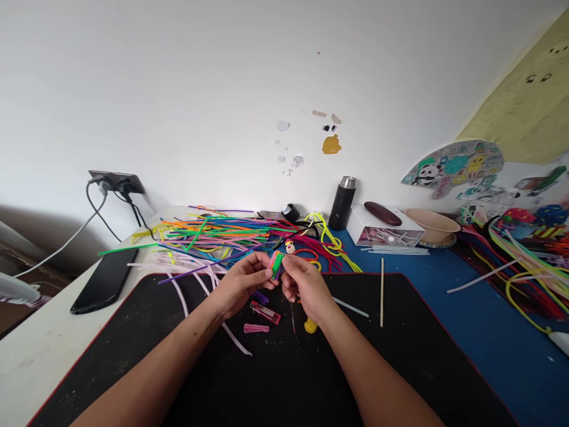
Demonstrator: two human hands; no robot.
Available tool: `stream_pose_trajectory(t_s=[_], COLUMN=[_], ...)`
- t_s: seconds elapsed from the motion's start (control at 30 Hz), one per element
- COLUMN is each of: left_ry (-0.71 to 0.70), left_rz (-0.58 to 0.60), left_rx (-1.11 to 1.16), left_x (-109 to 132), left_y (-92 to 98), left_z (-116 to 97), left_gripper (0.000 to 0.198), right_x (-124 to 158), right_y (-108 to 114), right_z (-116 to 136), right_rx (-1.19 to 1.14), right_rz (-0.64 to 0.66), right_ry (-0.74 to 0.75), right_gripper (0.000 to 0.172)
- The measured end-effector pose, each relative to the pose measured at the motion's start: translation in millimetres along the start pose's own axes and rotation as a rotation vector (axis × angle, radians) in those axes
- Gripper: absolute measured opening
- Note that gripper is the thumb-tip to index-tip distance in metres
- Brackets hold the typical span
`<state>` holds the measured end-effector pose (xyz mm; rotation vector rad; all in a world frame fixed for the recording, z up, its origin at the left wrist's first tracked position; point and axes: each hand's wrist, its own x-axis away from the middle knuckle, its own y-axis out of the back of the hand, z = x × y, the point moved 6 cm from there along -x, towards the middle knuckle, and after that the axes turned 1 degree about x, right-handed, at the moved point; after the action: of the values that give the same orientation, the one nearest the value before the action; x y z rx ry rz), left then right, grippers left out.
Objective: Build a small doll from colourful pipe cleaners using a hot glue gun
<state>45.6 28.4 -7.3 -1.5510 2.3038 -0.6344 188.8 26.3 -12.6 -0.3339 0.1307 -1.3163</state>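
Between my two hands is a small bundle of folded pipe cleaners (277, 264) in green, orange, pink and purple. My left hand (249, 276) pinches its left side with thumb and fingers. On the other side my right hand (304, 283) has thumb and forefinger closed on its right edge. A thin dark wire (295, 332) hangs below the right hand onto the black mat (249, 391). Under the hands lie a pink lighter (265, 312), a short pink pipe cleaner bundle (256, 328) and a yellow object (310, 325), partly hidden by my right wrist.
Many coloured pipe cleaners (222, 231) spread along the back. A black phone (106, 281) lies left. Behind stand a black flask (342, 204), a white box (362, 228) and a beige bowl (433, 224). A wooden stick (382, 293) and a pale blue glue stick (351, 306) lie right.
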Motion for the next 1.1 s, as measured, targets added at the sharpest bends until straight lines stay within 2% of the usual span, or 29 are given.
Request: stream_pose_trajectory(t_s=[0.13,0.23,0.37,0.6,0.8,1.0,1.1], left_ry=[-0.08,-0.112,-0.074,-0.027,-0.046,-0.095,-0.089], left_rz=[-0.053,-0.037,0.015,0.001,-0.039,-0.095,-0.085], left_rx=[-0.062,-0.126,-0.121,-0.137,-0.116,-0.065,-0.066], left_x=[-0.9,-0.8,0.8,0.3,-1.0,-0.7,-0.2], left_y=[1.7,0.3,-0.8,1.8,3.0,4.7,4.0], left_z=[-3.0,-4.0,-4.9,-4.6,-4.7,-9.1,-8.5], left_gripper=[0.04,0.04,0.043,0.038,0.037,0.038,0.039], right_x=[-0.2,-0.4,-0.5,0.5,1.4,1.9,1.0], right_y=[-2.7,-0.7,2.1,-0.1,-3.1,-6.0,-4.8], right_z=[-2.1,-3.1,-1.3,-0.3,-0.7,-1.4,-2.0], right_rx=[-0.006,-0.007,-0.015,0.017,0.08,0.142,0.163], right_rz=[0.017,-0.009,-0.024,-0.001,0.029,0.039,0.03], right_ry=[-0.006,-0.007,-0.003,-0.01,-0.002,0.017,0.033], right_gripper=[0.053,0.053,0.052,0.051,0.052,0.063,0.058])
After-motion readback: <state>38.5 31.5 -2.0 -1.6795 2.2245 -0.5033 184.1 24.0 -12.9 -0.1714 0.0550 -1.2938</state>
